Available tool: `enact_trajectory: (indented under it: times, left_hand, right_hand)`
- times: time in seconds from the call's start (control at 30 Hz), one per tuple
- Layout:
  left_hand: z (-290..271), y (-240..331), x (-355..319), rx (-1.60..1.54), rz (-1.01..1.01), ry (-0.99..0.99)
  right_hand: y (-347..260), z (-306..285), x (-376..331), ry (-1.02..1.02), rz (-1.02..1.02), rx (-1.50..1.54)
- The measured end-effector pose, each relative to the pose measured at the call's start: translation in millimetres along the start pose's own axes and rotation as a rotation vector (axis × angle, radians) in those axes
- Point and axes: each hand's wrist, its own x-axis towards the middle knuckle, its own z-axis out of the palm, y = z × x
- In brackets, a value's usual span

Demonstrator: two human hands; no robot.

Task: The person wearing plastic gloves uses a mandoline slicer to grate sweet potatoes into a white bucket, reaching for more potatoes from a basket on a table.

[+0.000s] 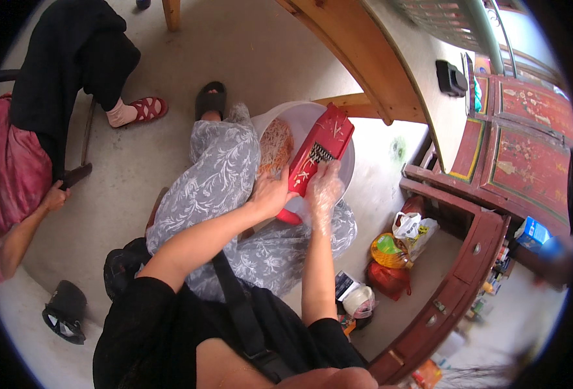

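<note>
My left hand [274,194] grips the lower edge of a red grater [331,128], which leans at a slant over a white bucket [294,115]. Pale shreds cling to the grater's face around its dark toothed blade. My right hand [325,188], in a clear plastic glove, presses down just below the blade with its fingers curled; whatever lies under them is hidden. Inside the bucket lies a heap of orange and whitish shredded vegetable [276,148]. Below the grater, between my forearms, a smooth red curved piece [289,217] shows. The bucket stands between my legs.
A wooden table [377,58] overhangs the far side. Another person [59,84] sits at left, one hand on a dark bar. On the right, a red cabinet [429,324] borders an oil bottle [390,251] and several bags. A black container [66,311] sits at lower left.
</note>
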Motion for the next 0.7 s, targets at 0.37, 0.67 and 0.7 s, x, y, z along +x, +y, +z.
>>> enact_trajectory:
  times: [0.37, 0.67, 0.7]
  left_hand:
    - [6.8, 3.7, -0.6, -0.036, -0.012, -0.040]
    - [11.7, 5.3, 6.7, -0.054, -0.100, -0.060]
    - [12.2, 11.3, 7.2, -0.028, -0.088, -0.064]
  right_hand:
    - [-27.3, -26.6, 0.7, -0.086, 0.238, 0.249]
    - [17.7, -0.3, -4.5, -0.108, 0.096, 0.148]
    - [25.6, -1.4, -6.5, -0.080, 0.093, 0.181]
